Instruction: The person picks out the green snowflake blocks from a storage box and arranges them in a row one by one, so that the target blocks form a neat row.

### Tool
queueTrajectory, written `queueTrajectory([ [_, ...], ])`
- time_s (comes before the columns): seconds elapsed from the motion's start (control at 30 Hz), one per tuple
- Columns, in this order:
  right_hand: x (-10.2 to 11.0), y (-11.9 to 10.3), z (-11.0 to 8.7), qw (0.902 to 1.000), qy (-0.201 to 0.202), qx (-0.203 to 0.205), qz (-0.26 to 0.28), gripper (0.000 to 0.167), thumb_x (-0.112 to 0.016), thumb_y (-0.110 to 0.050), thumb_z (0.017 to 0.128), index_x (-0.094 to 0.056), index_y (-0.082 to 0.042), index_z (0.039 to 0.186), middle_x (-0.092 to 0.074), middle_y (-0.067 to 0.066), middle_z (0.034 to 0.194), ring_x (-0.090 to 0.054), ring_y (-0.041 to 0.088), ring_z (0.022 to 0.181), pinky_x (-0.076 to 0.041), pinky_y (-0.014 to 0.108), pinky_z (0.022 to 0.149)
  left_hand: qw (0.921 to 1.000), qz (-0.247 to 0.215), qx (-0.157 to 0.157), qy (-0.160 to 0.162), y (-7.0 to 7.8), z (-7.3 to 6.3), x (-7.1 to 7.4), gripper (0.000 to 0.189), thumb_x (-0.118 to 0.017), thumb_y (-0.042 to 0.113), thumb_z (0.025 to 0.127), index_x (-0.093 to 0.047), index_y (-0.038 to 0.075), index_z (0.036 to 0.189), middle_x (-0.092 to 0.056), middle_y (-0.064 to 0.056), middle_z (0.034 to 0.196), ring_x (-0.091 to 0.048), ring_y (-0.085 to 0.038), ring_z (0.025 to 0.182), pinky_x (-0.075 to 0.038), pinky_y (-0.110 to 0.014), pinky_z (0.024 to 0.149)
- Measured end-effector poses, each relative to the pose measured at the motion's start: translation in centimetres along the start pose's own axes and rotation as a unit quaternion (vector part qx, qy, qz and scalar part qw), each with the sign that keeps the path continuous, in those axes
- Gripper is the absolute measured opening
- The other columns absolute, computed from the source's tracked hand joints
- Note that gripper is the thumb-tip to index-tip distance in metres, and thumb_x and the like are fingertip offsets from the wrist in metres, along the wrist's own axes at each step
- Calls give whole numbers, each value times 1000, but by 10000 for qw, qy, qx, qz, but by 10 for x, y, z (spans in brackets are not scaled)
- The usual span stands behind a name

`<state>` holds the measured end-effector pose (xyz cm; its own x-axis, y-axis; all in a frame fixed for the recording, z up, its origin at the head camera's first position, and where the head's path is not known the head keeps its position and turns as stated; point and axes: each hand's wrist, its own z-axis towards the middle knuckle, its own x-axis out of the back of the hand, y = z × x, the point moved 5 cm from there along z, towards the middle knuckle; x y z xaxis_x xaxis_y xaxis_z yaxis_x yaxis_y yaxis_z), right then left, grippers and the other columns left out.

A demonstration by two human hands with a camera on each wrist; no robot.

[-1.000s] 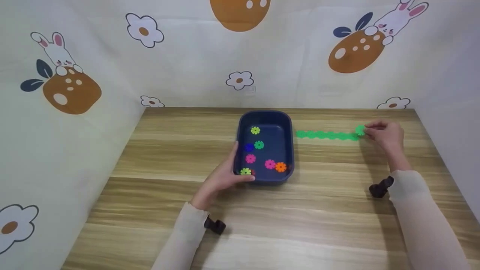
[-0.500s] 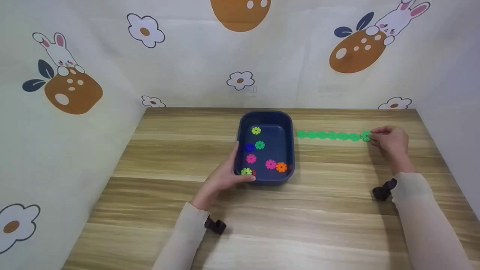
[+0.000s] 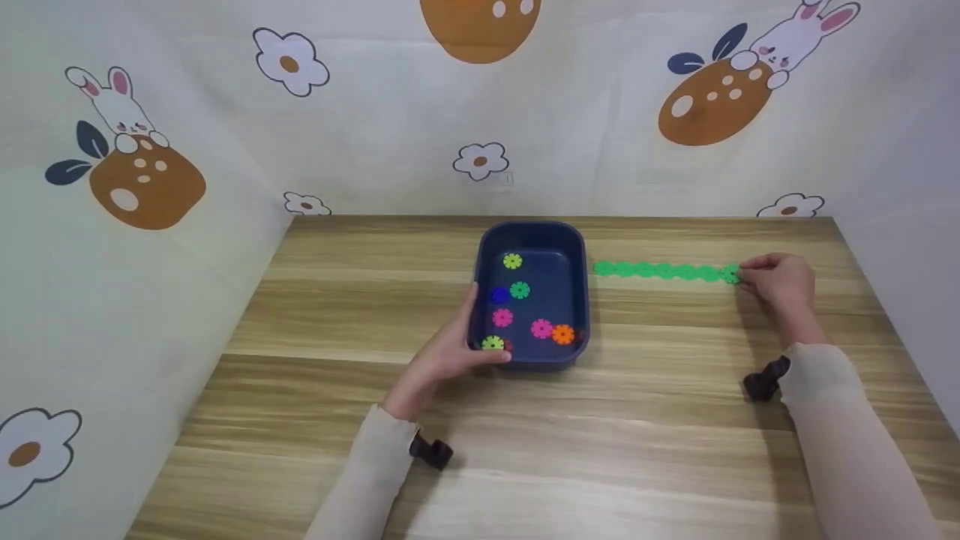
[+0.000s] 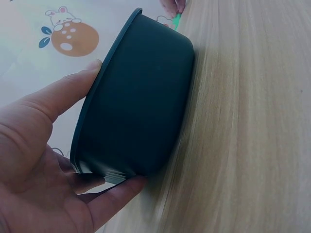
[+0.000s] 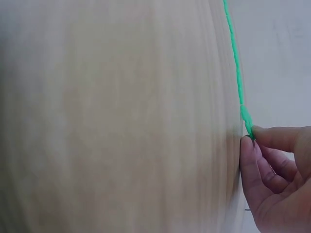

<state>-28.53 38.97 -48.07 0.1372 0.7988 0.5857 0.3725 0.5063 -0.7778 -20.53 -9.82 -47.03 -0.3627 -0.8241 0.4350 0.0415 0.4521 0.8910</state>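
In the head view my left hand point(image 3: 442, 349) grips the near left corner of a dark blue plastic basin point(image 3: 555, 292). The left wrist view shows the thumb on the basin's rim and the fingers against its side. Inside lie several small notched plastic discs, among them a yellow-green disc point(image 3: 512, 261), a green disc point(image 3: 520, 290) and an orange disc point(image 3: 562, 334). Right of the basin, several bright green discs form a straight row point(image 3: 656, 271) on the table. At its right end my right hand point(image 3: 784, 285) pinches a green disc point(image 3: 730, 274) between thumb and fingertips, tilted slightly in the right wrist view point(image 5: 246, 119).
The wood-grain table point(image 3: 600, 442) ends at the back against a pale cloth wall point(image 3: 570, 135) printed with rabbits and flowers. More cloth stands at the left and right. A dark camera mount point(image 3: 431, 450) sits at the left wrist, another mount point(image 3: 765, 381) at the right.
My right hand has moved slightly right and down, bringing the green disc from above the row to its right end, where it now tilts flatter. The left hand and basin stay put.
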Motion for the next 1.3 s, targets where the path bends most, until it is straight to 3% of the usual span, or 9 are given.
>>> queueTrajectory([
  [0.2,-1,-2,-1,9996,89,-21,-249,32,-63,-14,96,-62,4,122,-61,-8,86,-59,-5,68,-54,12,65,9999,-47,106,15,-2,1,0,121,-86,22,78,2,20,162,-6,-8,170,-23,-30,152,-16,-50,126],
  [0.43,1,-3,-2,9976,206,105,-657,33,-65,-20,95,-66,3,118,-61,-13,80,-53,3,74,-46,13,61,9998,-184,-35,37,0,0,0,121,-86,20,77,1,17,162,-6,-10,170,-20,-32,153,-15,-51,126],
  [0.67,-1,-4,-2,9958,283,103,-867,34,-64,-21,95,-67,4,117,-67,11,106,-53,11,79,-44,16,60,9999,-148,-84,16,0,0,0,122,-86,19,77,2,16,162,-4,-10,170,-19,-31,154,-15,-50,126],
  [0.83,-1,-3,-3,9957,235,31,-891,35,-61,-22,96,-65,4,120,-65,18,114,-54,17,87,-43,17,63,9998,-183,-10,8,0,-1,0,122,-86,21,78,1,18,162,-5,-8,170,-20,-29,153,-14,-49,127],
  [1.1,0,-3,-5,9971,155,-62,-736,35,-61,-20,98,-63,4,123,-61,20,122,-53,21,97,-43,17,68,10000,7,-7,31,0,-1,0,121,-86,23,78,1,19,162,-6,-8,170,-22,-30,152,-16,-49,126],
  [1.3,2,-4,-7,9984,122,-127,-546,34,-61,-19,98,-63,2,125,-62,12,115,-54,9,84,-47,14,65,10000,-48,-38,36,-1,1,0,122,-86,22,77,2,19,162,-6,-7,170,-20,-29,153,-15,-49,126],
])
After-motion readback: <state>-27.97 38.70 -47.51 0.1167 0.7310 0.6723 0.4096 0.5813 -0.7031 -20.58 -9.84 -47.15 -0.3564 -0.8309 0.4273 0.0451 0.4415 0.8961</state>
